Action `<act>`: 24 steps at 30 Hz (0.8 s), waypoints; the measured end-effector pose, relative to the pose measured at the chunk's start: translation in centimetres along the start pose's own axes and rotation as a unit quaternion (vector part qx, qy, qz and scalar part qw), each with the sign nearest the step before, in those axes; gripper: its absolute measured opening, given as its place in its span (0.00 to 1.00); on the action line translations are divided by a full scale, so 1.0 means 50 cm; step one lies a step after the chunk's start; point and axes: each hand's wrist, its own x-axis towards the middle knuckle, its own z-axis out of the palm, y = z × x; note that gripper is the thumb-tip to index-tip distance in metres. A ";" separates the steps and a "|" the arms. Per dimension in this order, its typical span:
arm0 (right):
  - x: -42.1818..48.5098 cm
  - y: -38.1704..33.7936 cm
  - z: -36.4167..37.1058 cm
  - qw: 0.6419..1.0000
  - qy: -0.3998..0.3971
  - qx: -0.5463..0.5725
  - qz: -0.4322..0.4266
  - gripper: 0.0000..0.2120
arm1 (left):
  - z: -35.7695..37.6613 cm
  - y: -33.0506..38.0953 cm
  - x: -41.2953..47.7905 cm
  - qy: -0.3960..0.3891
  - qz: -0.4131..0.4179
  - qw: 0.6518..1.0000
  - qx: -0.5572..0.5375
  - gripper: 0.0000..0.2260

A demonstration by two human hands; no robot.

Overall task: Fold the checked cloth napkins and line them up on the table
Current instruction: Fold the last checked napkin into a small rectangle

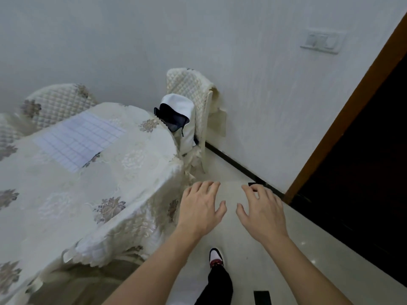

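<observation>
Palms face down on left hand [201,208] and right hand [262,209], fingers wide and empty, beside the counter [66,194]. Checked napkin [79,139] lies flat on it.

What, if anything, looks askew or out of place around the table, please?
The far quilted chair cover sits crooked, bunched and hanging off one side of the backrest. The checked napkin lies flat.

Soft, even, cool daylight with faint shadows; the whole frame is slightly motion-blurred, and wide-angle distortion bends the brown wooden door frame [343,111].
</observation>
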 end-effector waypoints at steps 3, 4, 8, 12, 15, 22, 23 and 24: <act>0.111 0.013 0.024 1.000 -0.006 -0.010 -0.020 0.22 | 0.033 -0.027 0.094 0.001 -0.022 1.000 -0.007 0.24; 0.151 0.014 0.032 1.000 -0.005 -0.012 -0.026 0.22 | 0.044 -0.038 0.129 0.001 -0.029 1.000 -0.011 0.25; 0.334 0.011 0.057 0.998 -0.021 -0.022 -0.054 0.22 | 0.088 -0.091 0.277 0.020 -0.054 0.998 -0.026 0.23; 0.509 -0.010 0.074 0.996 -0.012 -0.032 -0.077 0.22 | 0.100 -0.164 0.413 0.021 -0.082 0.996 -0.021 0.24; 0.598 -0.041 0.097 0.995 -0.019 -0.016 -0.094 0.22 | 0.103 -0.221 0.484 0.020 -0.107 0.994 -0.026 0.24; 0.790 -0.121 0.180 0.983 -0.054 0.008 -0.174 0.24 | 0.131 -0.354 0.598 0.039 -0.188 0.981 -0.015 0.20; 0.819 -0.136 0.194 0.980 -0.059 0.013 -0.187 0.24 | 0.137 -0.375 0.609 0.039 -0.202 0.979 -0.011 0.21; 0.849 -0.151 0.208 0.977 -0.063 0.014 -0.203 0.23 | 0.142 -0.396 0.620 0.038 -0.215 0.976 -0.006 0.21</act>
